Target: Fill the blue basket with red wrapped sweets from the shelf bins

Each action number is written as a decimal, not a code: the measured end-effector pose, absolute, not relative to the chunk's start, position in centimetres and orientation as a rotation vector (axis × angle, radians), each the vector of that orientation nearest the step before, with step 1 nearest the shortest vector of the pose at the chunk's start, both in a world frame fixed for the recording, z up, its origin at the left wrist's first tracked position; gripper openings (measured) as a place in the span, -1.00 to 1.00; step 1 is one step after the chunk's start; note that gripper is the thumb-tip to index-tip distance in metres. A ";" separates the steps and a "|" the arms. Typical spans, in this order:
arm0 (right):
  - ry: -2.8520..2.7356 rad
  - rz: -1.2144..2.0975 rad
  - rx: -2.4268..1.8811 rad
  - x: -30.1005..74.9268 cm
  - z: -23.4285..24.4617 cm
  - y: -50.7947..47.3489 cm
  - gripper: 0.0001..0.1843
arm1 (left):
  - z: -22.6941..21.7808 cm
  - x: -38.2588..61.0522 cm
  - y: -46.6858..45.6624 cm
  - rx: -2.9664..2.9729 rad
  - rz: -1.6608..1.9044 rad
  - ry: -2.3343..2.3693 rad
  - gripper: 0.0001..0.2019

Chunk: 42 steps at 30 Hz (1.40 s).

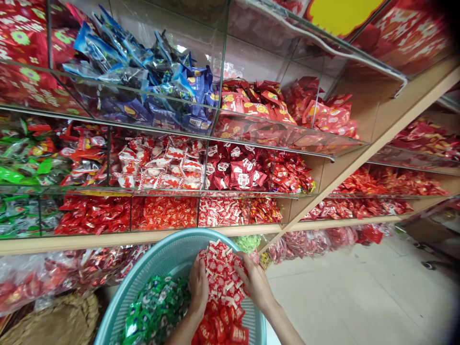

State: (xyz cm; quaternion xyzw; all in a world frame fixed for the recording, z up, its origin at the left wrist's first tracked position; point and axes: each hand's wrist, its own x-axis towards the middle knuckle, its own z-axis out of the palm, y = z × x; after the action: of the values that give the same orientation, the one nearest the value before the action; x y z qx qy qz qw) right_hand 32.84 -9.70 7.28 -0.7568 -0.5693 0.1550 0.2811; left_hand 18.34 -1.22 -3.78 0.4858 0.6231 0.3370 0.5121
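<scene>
Between my left hand [199,282] and my right hand [254,280] is a heaped scoop of small red-and-white wrapped candies [223,270]. Both hands are cupped around its sides, over a teal plastic basket [114,293] with perforated walls. Inside the basket, green-wrapped candies [154,306] lie on the left. Larger red-wrapped candies [221,328] lie in front of the scoop, partly hidden by my left forearm. How far the scooped candies rest on those below, I cannot tell.
Clear-fronted shelf bins hold blue packets [125,72], red packets [266,100] and matching red-and-white candies [223,212]. A slanting wooden upright [341,165] divides the shelves. Bagged goods [305,244] sit underneath, a woven straw item [57,321] at lower left, tiled floor [359,297] at right.
</scene>
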 end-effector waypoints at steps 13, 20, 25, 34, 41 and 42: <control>-1.616 0.286 -2.187 32.7 7.0 -9.6 -0.67 | -4.1 18.4 -1.2 1.168 0.804 1.498 -0.50; -1.606 0.194 -2.233 32.8 6.4 -10.2 -0.78 | -4.1 18.3 -1.2 1.175 0.809 1.502 -0.50; -1.517 0.265 -2.181 32.9 6.9 -10.2 -0.86 | -4.2 18.4 -1.2 1.177 0.818 1.508 -0.53; -1.253 0.494 -1.883 34.3 9.1 -7.8 -0.70 | -4.1 18.3 -1.3 1.182 0.838 1.488 -0.51; -1.341 0.516 -1.808 32.5 9.7 -5.6 -0.71 | -3.9 18.3 -1.2 1.191 0.859 1.461 -0.52; -1.350 0.513 -1.816 32.2 9.7 -5.3 -0.72 | -3.9 18.2 -1.1 1.191 0.856 1.457 -0.52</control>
State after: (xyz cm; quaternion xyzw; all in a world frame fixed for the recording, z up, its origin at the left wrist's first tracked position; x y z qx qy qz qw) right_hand 32.20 -5.29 9.72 -0.7177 -0.5335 0.2028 0.3990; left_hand 18.24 -1.14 -3.91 0.4950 0.6055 0.3559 0.5116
